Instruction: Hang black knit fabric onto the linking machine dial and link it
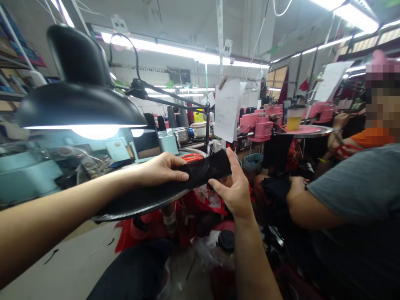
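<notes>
A strip of black fabric (206, 168) stretches between my two hands, above a round black table top with a metal rim (143, 213). My left hand (159, 168) pinches the strip, its thumb lying on top and the other fingers hidden underneath. At the far end of the fabric is my right hand (236, 189), its fingers stretched upward and the thumb spread away from them. The cloth's end touches the inside of those fingers, but the thumb does not close on it. Orange-red strips (192, 157) lie just behind the fabric.
A black desk lamp (84, 104) hangs low at left, lit, over a teal machine (31, 175). Paper sheets (227, 110) hang ahead. Pink machines (256, 125) and a cup of yellow liquid (294, 118) stand beyond. A co-worker in a grey sleeve (353, 187) sits close on the right.
</notes>
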### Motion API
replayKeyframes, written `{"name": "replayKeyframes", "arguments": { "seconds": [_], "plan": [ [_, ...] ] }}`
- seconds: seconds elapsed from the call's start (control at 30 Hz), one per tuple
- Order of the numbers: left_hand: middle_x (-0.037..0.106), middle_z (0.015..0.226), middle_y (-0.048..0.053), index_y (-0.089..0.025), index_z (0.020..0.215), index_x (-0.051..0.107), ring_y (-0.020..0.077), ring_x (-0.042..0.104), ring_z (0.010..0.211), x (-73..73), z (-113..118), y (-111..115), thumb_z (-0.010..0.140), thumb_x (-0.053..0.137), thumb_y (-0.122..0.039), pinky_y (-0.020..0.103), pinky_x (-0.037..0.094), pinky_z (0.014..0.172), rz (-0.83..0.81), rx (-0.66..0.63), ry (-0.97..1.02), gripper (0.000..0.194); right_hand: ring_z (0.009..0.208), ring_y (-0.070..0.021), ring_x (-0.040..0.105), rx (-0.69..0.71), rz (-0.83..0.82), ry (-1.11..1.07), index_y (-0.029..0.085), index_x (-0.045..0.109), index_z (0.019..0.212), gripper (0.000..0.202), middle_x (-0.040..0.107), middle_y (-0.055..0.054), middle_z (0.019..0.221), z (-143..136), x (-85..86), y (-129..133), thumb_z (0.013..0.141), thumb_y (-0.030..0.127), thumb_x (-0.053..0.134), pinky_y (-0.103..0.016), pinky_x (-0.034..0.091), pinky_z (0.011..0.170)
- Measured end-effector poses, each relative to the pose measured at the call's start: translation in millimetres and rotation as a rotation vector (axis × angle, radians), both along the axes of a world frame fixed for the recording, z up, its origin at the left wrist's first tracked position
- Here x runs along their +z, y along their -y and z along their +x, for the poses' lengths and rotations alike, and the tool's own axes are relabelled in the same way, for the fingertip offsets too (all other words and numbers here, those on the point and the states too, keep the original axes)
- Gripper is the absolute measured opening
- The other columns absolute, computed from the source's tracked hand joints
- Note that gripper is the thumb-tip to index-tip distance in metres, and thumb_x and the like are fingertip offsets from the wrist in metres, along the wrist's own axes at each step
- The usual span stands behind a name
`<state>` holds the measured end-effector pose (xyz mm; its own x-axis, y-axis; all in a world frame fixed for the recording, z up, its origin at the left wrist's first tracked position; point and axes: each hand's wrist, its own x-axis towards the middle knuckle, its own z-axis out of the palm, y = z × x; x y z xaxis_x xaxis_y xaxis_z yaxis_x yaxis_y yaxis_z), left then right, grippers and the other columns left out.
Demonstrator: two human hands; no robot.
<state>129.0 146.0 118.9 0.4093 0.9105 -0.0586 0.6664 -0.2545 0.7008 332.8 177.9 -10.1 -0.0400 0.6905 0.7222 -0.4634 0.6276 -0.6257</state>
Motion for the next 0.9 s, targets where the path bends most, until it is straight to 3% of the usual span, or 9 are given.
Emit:
{"name": "replayKeyframes", "arguments": {
  "seconds": [0.3,0.47,0.57,0.67,0.73,0.9],
  "plan": [
    [0.068,0.069,0.001,-0.015,0.077,0.076,0.0151,0.059,0.062,-1.0,1,1,0.074,0.077,-0.049,0.019,0.047,0.054,0.0,-0.007,-0.004,0.034,0.135,-0.0297,0.053,0.066,-0.038,0.016,0.028,0.028,0.156,0.092,0.046,-0.006,0.154,15,-3.1,9,0.079,0.031,0.08,-0.047,0.047,0.112],
    [0.071,0.074,0.003,-0.014,0.087,0.077,0.0168,0.061,0.062,6.2,1,6,0.073,0.077,-0.05,0.02,0.048,0.055,-0.023,0.041,-0.01,0.039,0.14,-0.0273,0.047,0.005,0.012,0.022,0.024,0.036,0.153,0.083,0.044,-0.006,0.156,-5,-0.4,1,0.081,0.03,0.076,-0.044,0.041,0.117],
    [0.073,0.079,0.002,-0.016,0.094,0.077,0.0183,0.064,0.068,11.9,0,9,0.075,0.076,-0.049,0.02,0.049,0.058,0.007,0.013,-0.123,0.038,0.145,-0.027,0.04,-0.012,0.019,0.054,0.024,0.025,0.157,0.094,0.035,-0.005,0.161,-16,1.3,-1,0.079,0.032,0.078,-0.043,0.035,0.121],
    [0.072,0.076,0.001,-0.016,0.089,0.077,0.0183,0.064,0.067,11.4,0,9,0.074,0.076,-0.048,0.02,0.05,0.059,0.034,-0.008,-0.177,0.035,0.134,-0.0279,0.054,0.11,-0.002,0.065,0.028,0.01,0.16,0.107,0.035,-0.005,0.16,-14,1.9,1,0.079,0.033,0.079,-0.044,0.046,0.113],
    [0.071,0.072,0.001,-0.015,0.085,0.077,0.0175,0.063,0.063,8.2,0,7,0.074,0.076,-0.048,0.02,0.049,0.057,0.043,0.005,-0.159,0.035,0.126,-0.0286,0.061,0.145,-0.046,0.063,0.031,0.009,0.16,0.107,0.038,-0.004,0.159,-6,1.2,3,0.079,0.036,0.079,-0.045,0.054,0.106],
    [0.067,0.065,-0.001,-0.015,0.075,0.076,0.0144,0.058,0.058,2.4,2,5,0.072,0.078,-0.046,0.019,0.046,0.053,0.016,-0.02,-0.062,0.031,0.133,-0.0307,0.054,0.095,-0.059,0.023,0.03,0.021,0.158,0.104,0.038,-0.004,0.159,11,-1.0,8,0.075,0.034,0.083,-0.046,0.05,0.11]
  ]
}}
